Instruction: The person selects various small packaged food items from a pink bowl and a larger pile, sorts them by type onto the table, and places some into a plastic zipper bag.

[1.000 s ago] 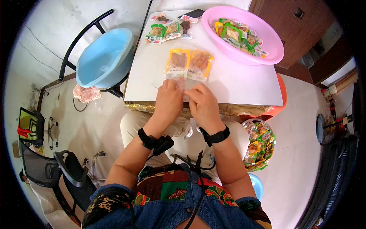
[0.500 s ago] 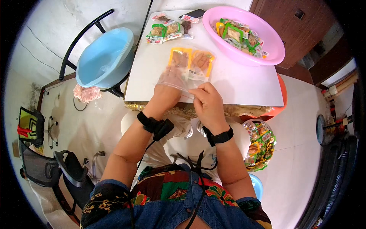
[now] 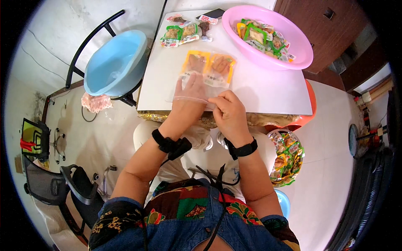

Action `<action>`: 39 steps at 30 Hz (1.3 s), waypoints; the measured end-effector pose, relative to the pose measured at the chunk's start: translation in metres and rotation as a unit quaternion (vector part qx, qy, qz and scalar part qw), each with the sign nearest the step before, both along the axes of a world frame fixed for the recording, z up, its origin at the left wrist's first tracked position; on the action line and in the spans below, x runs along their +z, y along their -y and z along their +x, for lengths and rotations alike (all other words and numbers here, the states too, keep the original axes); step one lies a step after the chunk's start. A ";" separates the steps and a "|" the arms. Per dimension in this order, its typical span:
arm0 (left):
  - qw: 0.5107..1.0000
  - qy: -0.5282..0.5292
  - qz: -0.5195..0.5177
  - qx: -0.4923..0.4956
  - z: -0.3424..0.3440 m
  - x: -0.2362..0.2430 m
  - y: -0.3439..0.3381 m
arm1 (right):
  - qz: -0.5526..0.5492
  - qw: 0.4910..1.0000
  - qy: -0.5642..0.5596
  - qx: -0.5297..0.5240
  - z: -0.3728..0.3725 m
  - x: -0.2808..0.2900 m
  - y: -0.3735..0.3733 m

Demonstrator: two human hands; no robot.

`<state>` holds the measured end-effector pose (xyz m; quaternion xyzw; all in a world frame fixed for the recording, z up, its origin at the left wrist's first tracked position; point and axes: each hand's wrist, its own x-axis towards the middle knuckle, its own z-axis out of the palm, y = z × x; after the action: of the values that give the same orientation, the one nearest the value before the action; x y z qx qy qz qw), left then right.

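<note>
A clear plastic bag (image 3: 216, 90) lies on the white table, with two snack packets side by side at its far end. The left packet (image 3: 196, 61) and the right packet (image 3: 220, 67) both have orange edges and brownish food in them. My left hand (image 3: 190, 90) is inside the bag, its fingers stretched out and spread toward the left packet, holding nothing. At the bag's near edge, my right hand (image 3: 228, 108) pinches the rim between thumb and fingers.
A pink basin (image 3: 305, 62) full of packets stands back right. Several packets (image 3: 181, 35) lie at the back left, near a phone (image 3: 216, 14). A blue basin (image 3: 95, 79) rests on a chair to the left. On the floor, a container of packets (image 3: 289, 159) sits right of my knees.
My left hand has spread its fingers and flattened inside the bag. The packets have shifted slightly left. My right hand keeps its pinch on the rim.
</note>
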<state>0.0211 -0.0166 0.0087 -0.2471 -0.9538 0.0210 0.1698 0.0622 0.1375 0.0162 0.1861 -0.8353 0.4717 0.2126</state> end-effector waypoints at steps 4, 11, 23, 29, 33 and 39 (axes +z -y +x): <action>0.999 -0.033 -0.008 0.018 0.000 -0.003 0.001 | 0.001 1.000 -0.006 0.010 0.000 0.000 0.000; 0.996 -0.091 -0.025 0.006 -0.003 -0.006 0.001 | 0.023 0.999 -0.023 0.012 0.000 -0.001 0.000; 0.990 0.102 0.097 0.026 -0.006 0.001 -0.006 | 0.020 0.999 0.026 -0.015 0.000 0.003 -0.011; 0.987 0.116 0.070 -0.085 0.027 0.013 0.012 | 0.083 0.994 0.064 -0.004 0.003 0.000 -0.013; 0.905 0.251 0.301 -0.165 0.039 0.075 0.035 | 0.101 0.992 0.076 -0.017 0.006 -0.001 -0.015; 0.960 -0.067 0.271 0.005 -0.132 0.037 0.110 | 0.101 0.992 0.076 -0.011 0.007 0.006 -0.009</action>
<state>-0.1104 -0.1266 0.0455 -0.1855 -0.9113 -0.2207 0.2941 0.0688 0.1469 0.0223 0.1608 -0.8942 0.3957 0.1336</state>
